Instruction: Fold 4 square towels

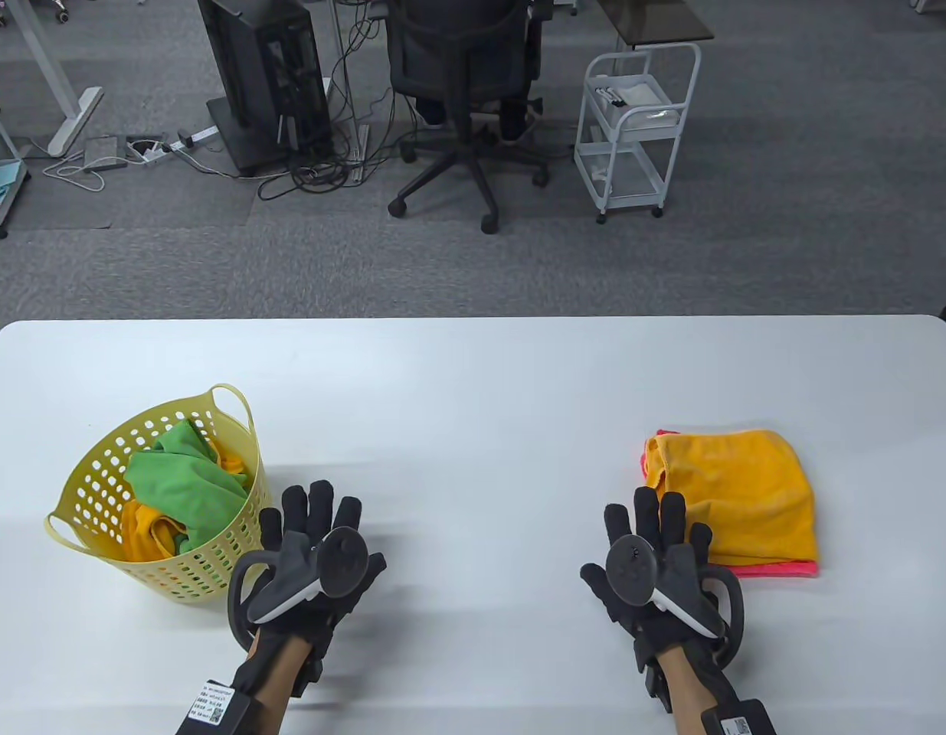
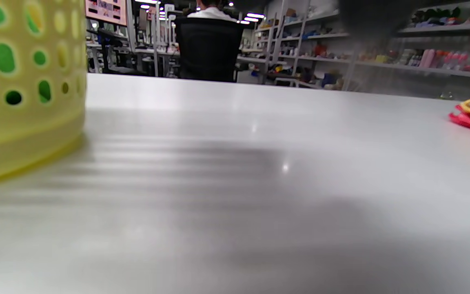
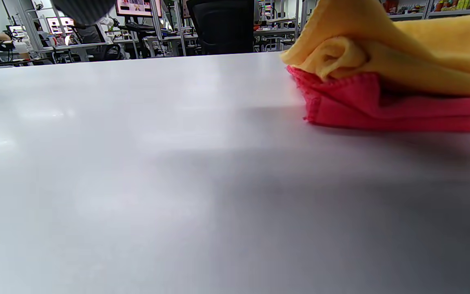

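Left hand [image 1: 312, 547] flat, right hand [image 1: 656, 555] flat — both empty

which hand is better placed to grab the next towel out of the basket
Probably the left hand. It lies open right beside the yellow basket holding the green towel. The right hand is across the table by the folded orange towel.

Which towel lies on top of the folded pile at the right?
The yellow-orange towel lies on top; the pink towel under it shows only at the edges. The green towel is in the basket, unfolded.
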`<state>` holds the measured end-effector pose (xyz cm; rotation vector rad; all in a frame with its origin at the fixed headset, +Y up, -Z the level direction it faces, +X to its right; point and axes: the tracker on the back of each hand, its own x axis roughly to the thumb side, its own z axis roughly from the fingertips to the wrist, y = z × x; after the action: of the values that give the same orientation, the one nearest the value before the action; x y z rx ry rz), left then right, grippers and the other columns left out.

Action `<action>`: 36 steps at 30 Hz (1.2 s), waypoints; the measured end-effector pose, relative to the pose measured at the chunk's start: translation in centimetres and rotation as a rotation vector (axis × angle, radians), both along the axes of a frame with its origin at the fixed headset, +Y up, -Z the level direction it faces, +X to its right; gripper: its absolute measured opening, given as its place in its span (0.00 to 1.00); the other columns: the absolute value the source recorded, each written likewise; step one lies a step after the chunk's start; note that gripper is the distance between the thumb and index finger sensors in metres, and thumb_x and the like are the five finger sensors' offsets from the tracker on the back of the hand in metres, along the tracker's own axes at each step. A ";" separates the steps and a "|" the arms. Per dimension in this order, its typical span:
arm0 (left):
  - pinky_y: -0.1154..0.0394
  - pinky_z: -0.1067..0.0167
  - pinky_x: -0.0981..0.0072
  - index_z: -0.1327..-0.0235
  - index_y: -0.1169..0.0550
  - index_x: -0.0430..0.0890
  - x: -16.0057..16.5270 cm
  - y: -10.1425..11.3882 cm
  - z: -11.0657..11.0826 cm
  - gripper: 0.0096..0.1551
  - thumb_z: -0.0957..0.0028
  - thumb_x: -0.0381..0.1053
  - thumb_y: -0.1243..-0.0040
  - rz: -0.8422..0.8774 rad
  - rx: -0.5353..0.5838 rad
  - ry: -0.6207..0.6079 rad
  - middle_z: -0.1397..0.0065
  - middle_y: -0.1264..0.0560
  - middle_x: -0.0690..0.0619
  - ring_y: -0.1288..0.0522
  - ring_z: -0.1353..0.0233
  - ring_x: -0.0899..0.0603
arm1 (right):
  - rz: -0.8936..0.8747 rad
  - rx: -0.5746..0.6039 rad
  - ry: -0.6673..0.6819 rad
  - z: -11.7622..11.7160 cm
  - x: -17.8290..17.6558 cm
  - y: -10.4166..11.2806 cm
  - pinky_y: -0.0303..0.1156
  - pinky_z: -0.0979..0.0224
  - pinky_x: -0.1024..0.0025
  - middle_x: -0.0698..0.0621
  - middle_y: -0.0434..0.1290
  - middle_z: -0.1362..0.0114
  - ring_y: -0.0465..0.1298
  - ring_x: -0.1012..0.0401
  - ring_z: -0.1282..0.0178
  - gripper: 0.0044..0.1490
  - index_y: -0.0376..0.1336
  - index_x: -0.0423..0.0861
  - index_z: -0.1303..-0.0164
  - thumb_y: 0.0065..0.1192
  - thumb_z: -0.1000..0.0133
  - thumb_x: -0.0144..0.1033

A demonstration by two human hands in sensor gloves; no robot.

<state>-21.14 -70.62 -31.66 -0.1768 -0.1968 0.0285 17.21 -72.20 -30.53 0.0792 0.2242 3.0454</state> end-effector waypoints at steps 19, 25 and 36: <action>0.61 0.26 0.21 0.11 0.42 0.55 -9.8 12.6 -4.0 0.40 0.38 0.65 0.77 0.117 -0.053 0.428 0.11 0.57 0.27 0.62 0.17 0.17 | -0.097 0.024 0.002 0.3 0.7 1.1 0.31 0.24 0.28 0.37 0.26 0.10 0.25 0.37 0.16 0.54 0.38 0.45 0.10 0.51 0.35 0.63; 0.61 0.26 0.21 0.16 0.32 0.57 -12.3 10.8 -6.0 0.42 0.39 0.66 0.79 0.071 -0.270 0.589 0.13 0.46 0.24 0.58 0.17 0.16 | -0.096 0.013 0.002 0.1 0.7 1.0 0.31 0.24 0.28 0.37 0.26 0.10 0.25 0.37 0.16 0.54 0.37 0.45 0.10 0.51 0.35 0.63; 0.63 0.26 0.21 0.17 0.32 0.58 -13.5 7.7 -8.2 0.39 0.37 0.66 0.75 0.067 -0.478 0.718 0.12 0.46 0.25 0.58 0.17 0.16 | -0.117 -0.004 0.002 0.0 0.7 1.0 0.31 0.23 0.28 0.36 0.27 0.09 0.25 0.36 0.16 0.53 0.38 0.46 0.10 0.51 0.35 0.63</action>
<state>-34.66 -62.96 -39.89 -0.6206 0.5274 0.2031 17.88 -71.25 -30.55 0.0911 0.2184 2.9288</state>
